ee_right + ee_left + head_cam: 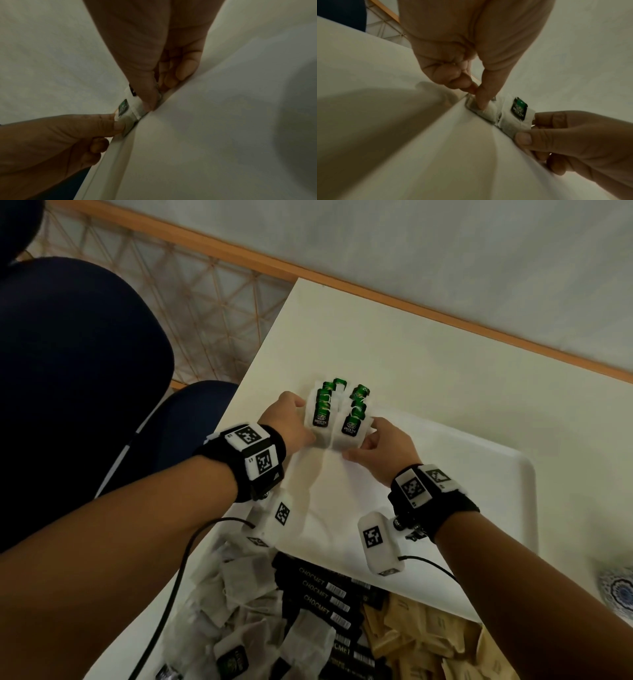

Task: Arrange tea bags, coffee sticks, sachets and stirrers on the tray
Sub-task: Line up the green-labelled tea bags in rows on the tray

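Two short rows of green-labelled tea bags (322, 409) stand upright at the far left corner of the white tray (479, 474). My left hand (291, 422) grips the left row from its outer side, thumb on the front bag. My right hand (383, 450) grips the right row (354, 414) the same way from the right. In the left wrist view the left hand (476, 94) has its thumb pressed on a front tea bag (488, 112). In the right wrist view the right hand (163, 92) pinches the end tea bag (135, 106) against the tray (205, 135).
Near me lie a heap of loose tea bags (233, 604), black Chocmet sticks (329, 601) and brown sachets (428, 638). A patterned blue bowl (616, 590) sits at the right edge. A dark chair (68, 371) stands left of the table.
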`<move>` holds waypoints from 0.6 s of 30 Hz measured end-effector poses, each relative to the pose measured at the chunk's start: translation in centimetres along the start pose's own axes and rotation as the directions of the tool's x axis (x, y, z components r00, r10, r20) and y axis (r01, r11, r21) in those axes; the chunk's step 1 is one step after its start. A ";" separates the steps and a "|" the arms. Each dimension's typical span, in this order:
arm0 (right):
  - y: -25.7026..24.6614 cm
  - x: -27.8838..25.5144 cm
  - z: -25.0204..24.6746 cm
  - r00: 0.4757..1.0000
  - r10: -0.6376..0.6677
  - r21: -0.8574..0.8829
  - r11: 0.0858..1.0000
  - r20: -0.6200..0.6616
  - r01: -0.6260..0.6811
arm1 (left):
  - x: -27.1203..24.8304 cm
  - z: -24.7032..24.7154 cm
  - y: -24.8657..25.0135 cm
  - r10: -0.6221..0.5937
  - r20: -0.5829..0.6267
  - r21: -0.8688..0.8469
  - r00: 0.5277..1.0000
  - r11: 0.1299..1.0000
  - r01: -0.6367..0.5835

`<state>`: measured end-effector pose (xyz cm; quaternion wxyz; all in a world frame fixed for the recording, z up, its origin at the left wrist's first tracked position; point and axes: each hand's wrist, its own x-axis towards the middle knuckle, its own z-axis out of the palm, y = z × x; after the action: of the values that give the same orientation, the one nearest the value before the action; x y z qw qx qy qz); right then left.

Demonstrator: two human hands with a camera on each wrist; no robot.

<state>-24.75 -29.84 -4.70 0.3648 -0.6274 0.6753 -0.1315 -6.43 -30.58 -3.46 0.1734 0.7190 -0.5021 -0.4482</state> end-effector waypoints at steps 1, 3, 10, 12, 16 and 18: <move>0.1 0.0 0.1 1.000 -0.001 0.013 1.000 -0.012 0.001 | 0.0 0.1 0.0 0.002 -0.001 -0.009 1.000 1.000 -0.002; 0.2 -0.2 0.1 1.000 0.002 0.043 0.999 -0.027 -0.001 | -0.2 0.2 0.0 -0.004 -0.002 -0.011 1.000 1.000 0.004; 0.0 -4.7 -1.1 0.997 -0.026 0.110 0.993 -0.076 0.034 | -4.5 -2.4 -2.5 0.062 -0.017 0.009 0.998 0.998 -0.062; -0.3 -7.2 -0.9 0.991 -0.129 0.022 0.991 -0.017 0.130 | -7.0 -3.3 -4.1 0.086 0.035 0.053 0.996 0.995 -0.088; -0.9 -12.8 1.0 0.929 -0.281 -0.114 0.942 0.241 0.315 | -12.4 -4.8 -7.3 0.068 0.171 0.158 0.983 0.983 -0.095; -1.3 -15.3 2.1 0.897 -0.292 -0.164 0.919 0.332 0.360 | -14.6 -5.0 -8.8 0.021 0.202 0.233 0.979 0.970 -0.069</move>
<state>-23.20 -15.04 -0.32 0.3637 -0.7814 0.5068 -0.0179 1.27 -14.94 -0.07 0.0449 0.6748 -0.5832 -0.4499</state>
